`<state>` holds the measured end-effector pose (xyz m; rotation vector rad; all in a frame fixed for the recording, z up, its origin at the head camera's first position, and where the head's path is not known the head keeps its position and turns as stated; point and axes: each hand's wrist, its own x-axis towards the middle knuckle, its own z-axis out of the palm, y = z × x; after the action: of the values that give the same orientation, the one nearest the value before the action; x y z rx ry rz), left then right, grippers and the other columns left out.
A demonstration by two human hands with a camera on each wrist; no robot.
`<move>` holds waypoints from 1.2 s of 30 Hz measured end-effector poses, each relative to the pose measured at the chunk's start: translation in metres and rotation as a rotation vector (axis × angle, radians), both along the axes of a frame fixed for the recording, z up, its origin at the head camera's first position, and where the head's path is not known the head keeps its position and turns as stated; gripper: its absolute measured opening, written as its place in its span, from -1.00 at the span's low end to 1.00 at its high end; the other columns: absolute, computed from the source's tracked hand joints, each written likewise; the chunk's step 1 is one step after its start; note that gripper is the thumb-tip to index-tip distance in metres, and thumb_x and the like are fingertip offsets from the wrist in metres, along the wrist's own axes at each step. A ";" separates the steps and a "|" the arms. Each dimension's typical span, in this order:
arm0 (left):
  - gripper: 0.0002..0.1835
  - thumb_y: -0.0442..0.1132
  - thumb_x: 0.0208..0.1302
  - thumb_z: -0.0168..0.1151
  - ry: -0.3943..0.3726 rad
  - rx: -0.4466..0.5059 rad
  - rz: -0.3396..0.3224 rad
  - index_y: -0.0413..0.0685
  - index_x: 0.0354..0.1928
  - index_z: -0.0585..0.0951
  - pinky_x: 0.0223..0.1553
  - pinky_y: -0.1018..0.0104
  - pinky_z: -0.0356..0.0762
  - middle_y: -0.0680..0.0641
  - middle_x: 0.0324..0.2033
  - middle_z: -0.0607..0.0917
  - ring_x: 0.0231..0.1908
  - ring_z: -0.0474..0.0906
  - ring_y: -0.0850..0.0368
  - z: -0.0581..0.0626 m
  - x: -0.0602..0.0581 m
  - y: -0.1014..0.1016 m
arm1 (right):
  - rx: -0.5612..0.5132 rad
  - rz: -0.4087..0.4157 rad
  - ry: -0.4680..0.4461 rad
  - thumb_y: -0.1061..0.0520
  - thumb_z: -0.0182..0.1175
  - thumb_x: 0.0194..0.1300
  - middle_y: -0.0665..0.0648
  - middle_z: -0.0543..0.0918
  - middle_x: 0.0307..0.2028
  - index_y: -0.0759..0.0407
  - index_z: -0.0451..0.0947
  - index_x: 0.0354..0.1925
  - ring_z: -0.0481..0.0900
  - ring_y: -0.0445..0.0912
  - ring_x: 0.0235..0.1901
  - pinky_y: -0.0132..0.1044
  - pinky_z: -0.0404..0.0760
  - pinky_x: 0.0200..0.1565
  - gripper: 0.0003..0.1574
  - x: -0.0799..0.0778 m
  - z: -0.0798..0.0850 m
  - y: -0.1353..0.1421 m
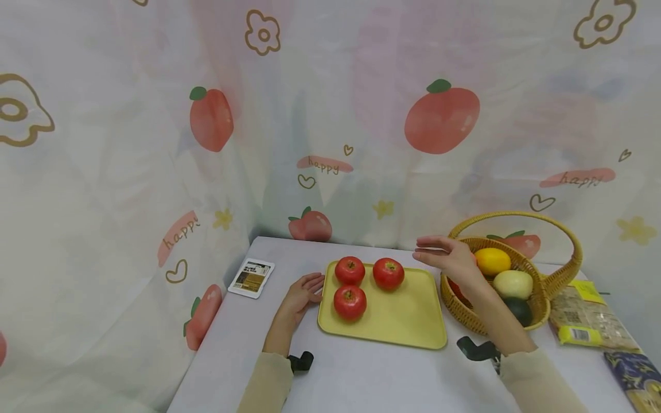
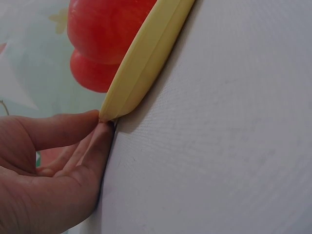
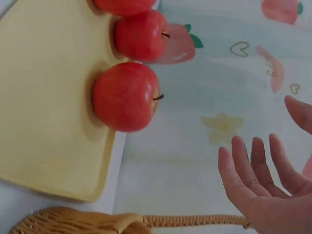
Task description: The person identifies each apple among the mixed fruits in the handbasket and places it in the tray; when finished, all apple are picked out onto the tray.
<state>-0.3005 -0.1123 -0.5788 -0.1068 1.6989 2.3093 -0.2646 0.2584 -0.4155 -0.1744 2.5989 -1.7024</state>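
My left hand (image 1: pixel 299 295) is at the left edge of a yellow tray (image 1: pixel 403 315), its fingers fairly straight. In the left wrist view the thumb and fingertips touch the tray's rim. Three red apples (image 1: pixel 350 303) sit on the tray's left and back part. Over the left side of a wicker basket (image 1: pixel 539 292), my right hand (image 1: pixel 454 261) hovers with spread, slightly bent fingers and holds nothing. In the basket lie a yellow lemon-like fruit (image 1: pixel 492 262), a pale round one (image 1: pixel 513 284), a dark green one (image 1: pixel 518 310) and something red partly hidden by the right arm.
A white package with a dark label (image 1: pixel 251 277) lies at the table's back left. Right of the basket are a yellow-and-clear food bag (image 1: pixel 591 315) and a blue packet (image 1: pixel 635 376). The basket's tall handle (image 1: pixel 516 214) arches up. A printed curtain (image 1: pixel 356 115) hangs behind.
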 end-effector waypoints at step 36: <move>-0.17 -0.83 0.10 0.03 -0.006 -0.009 0.006 -0.38 0.49 0.30 0.44 0.03 0.40 -0.39 0.45 0.39 0.48 0.31 -0.21 0.001 -0.001 0.001 | 0.023 0.178 -0.338 0.10 0.22 0.53 0.13 0.65 0.27 0.49 0.07 0.54 0.67 -0.34 0.03 -0.03 0.69 0.18 -0.11 -0.031 -0.014 0.144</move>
<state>-0.3015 -0.1117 -0.5782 -0.1210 1.7089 2.3035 -0.2957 0.4020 -0.4291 -0.1029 2.2832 -1.4937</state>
